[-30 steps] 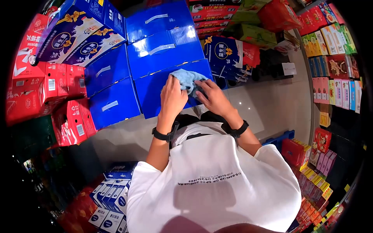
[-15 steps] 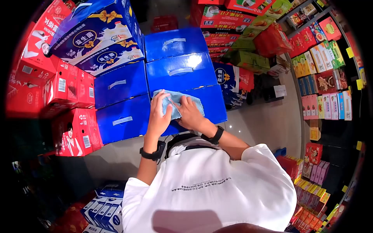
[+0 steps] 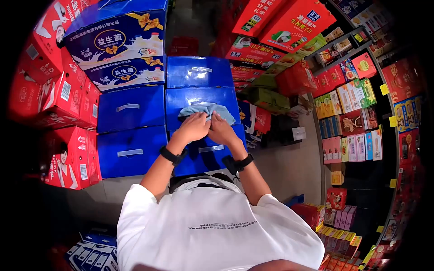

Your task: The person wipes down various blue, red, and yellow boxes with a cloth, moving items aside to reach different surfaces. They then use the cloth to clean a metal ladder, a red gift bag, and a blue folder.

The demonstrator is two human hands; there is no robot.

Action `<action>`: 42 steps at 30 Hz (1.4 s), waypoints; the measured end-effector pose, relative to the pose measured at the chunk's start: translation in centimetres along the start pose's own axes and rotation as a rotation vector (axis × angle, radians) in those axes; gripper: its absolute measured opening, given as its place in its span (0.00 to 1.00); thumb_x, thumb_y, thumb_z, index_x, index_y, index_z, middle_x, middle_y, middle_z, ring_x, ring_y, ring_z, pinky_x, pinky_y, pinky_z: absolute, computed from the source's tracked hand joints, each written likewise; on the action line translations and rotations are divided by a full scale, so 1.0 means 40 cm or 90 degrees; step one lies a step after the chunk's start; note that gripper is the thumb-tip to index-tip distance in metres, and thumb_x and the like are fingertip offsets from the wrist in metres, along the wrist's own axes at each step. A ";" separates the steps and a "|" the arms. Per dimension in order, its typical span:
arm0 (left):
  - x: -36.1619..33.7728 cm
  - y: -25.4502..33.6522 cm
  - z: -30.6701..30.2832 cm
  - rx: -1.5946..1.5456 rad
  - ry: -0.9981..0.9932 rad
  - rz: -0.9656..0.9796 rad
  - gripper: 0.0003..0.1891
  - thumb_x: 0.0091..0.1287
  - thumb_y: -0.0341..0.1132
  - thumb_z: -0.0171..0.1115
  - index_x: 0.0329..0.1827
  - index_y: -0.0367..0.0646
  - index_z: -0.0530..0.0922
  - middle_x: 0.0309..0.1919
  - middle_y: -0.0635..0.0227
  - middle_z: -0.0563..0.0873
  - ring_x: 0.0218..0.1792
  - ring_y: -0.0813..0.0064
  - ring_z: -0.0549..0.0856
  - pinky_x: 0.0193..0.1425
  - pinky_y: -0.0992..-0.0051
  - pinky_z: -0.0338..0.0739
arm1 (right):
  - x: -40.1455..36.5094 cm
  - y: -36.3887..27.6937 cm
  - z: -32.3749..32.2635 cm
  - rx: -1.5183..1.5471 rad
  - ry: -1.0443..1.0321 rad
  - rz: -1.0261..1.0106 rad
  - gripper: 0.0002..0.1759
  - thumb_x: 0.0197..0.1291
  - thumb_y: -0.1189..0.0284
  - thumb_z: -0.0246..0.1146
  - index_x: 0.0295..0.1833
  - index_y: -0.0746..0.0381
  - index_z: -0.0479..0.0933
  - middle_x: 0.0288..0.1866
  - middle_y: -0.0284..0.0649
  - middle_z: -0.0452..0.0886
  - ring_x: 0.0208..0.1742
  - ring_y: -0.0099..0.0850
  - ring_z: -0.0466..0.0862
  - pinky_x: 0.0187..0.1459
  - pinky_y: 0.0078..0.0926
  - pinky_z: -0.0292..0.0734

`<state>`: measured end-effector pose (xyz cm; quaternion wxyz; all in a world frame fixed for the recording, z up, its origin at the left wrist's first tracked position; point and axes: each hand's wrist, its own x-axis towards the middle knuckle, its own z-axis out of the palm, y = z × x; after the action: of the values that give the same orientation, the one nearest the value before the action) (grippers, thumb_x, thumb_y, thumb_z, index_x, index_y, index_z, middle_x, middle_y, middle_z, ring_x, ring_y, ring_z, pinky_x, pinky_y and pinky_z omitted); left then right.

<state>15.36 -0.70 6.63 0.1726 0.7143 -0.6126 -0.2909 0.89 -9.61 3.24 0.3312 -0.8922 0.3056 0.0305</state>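
A light blue cloth (image 3: 208,109) lies bunched on top of the blue boxes (image 3: 199,97) in the middle of the view. My left hand (image 3: 194,127) grips the cloth's near edge from the left. Close beside it, my right hand (image 3: 220,130) holds the same edge from the right, the two hands nearly touching. Both hands rest over the boxes, whose tops carry pale plastic handles (image 3: 211,148). A black band shows on each wrist.
Blue and white cartons (image 3: 120,40) stand stacked behind on the left, beside red cartons (image 3: 68,97). Red drink boxes (image 3: 296,27) rise at the back right. Shelves of small packages (image 3: 350,149) line the right side, past a strip of grey floor (image 3: 282,162).
Both hands and the cloth have moved forward from the nearest right box towards the box behind it. The hands have come closer together, and the camera view has shifted.
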 end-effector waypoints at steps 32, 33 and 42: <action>-0.230 -0.031 0.051 0.061 -0.073 -0.176 0.41 0.76 0.52 0.48 0.78 0.24 0.52 0.79 0.39 0.54 0.82 0.49 0.51 0.83 0.54 0.48 | -0.072 -0.097 -0.029 -0.154 -0.105 -0.008 0.30 0.60 0.53 0.66 0.56 0.67 0.71 0.75 0.63 0.65 0.72 0.55 0.72 0.74 0.52 0.64; -0.257 -0.020 0.053 0.074 -0.061 -0.176 0.40 0.75 0.50 0.50 0.78 0.24 0.53 0.79 0.40 0.54 0.82 0.49 0.51 0.83 0.52 0.48 | -0.092 -0.093 -0.016 -0.176 -0.074 -0.021 0.30 0.61 0.53 0.65 0.56 0.67 0.71 0.75 0.63 0.64 0.73 0.54 0.71 0.74 0.52 0.64; -0.108 -0.075 0.062 0.163 0.019 -0.107 0.40 0.66 0.36 0.54 0.79 0.27 0.52 0.81 0.43 0.52 0.82 0.51 0.52 0.83 0.51 0.48 | 0.000 -0.029 0.028 -0.249 0.109 -0.175 0.22 0.54 0.74 0.65 0.55 0.69 0.72 0.74 0.59 0.67 0.72 0.50 0.73 0.70 0.46 0.71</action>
<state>15.77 4.34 3.79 0.0637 0.7835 -0.5802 -0.2133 1.69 -8.23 3.02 0.1263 -0.9718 0.1966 -0.0321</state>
